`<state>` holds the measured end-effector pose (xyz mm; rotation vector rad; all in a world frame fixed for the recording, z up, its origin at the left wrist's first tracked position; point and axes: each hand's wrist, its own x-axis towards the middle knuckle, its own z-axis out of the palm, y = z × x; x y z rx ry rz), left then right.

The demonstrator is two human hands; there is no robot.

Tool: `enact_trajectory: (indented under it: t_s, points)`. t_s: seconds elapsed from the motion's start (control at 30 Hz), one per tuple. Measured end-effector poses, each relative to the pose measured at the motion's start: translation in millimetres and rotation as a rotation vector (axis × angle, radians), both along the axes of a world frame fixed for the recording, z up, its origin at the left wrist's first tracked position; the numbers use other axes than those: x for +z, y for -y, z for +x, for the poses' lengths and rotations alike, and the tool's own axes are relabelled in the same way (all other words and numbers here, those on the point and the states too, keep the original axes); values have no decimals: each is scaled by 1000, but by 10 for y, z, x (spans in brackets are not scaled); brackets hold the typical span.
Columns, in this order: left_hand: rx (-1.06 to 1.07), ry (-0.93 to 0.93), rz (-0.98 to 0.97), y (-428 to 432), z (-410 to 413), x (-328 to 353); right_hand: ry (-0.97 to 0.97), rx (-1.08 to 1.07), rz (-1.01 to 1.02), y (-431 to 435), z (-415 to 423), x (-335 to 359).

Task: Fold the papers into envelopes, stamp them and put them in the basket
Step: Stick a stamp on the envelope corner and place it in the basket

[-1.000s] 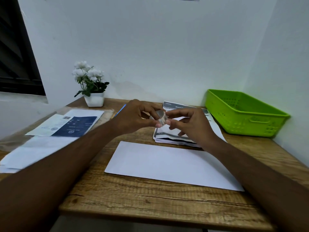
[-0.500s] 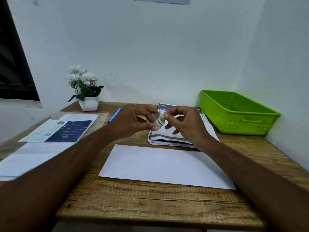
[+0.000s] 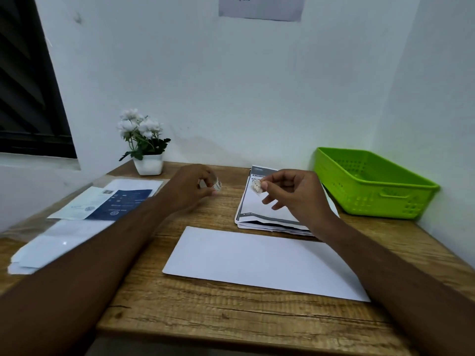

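Observation:
A folded white envelope [image 3: 264, 263] lies flat on the wooden table [image 3: 231, 317] in front of me. My left hand [image 3: 190, 188] holds a small roll of stamps [image 3: 217, 185] above the table, left of centre. My right hand [image 3: 295, 196] pinches a single small stamp [image 3: 256, 187] between thumb and forefinger, above a stack of printed papers [image 3: 259, 211]. The two hands are apart. A bright green basket [image 3: 372, 183] stands at the back right, against the wall, with nothing visible inside.
A white pot of white flowers [image 3: 145, 145] stands at the back left. Printed sheets, one with a dark blue panel [image 3: 110, 201], and plain white sheets [image 3: 56, 247] lie along the left side. Walls close the back and right.
My hands were together working the stamp roll; now they have drawn apart, the right hand carrying off one stamp and the left keeping the roll.

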<state>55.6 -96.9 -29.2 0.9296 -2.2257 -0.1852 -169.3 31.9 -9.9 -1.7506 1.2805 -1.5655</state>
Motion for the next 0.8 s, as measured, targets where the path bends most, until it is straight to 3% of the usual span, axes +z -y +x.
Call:
enact_trajectory:
  t_s: [0.3,0.43,0.6,0.8]
  points:
    - [236,393,-57,281,-37,13,1,-26,56,42,-59,-17]
    - [315,471,-75,320,-34,13,-23,-42,105,54,-112,-20]
    - [309,359,-6,304,-6,-6,-76,-22,213,61,-199,-35]
    - [137,156,-205,-49,-183,87,-102,-40,257,58,-306,-26]
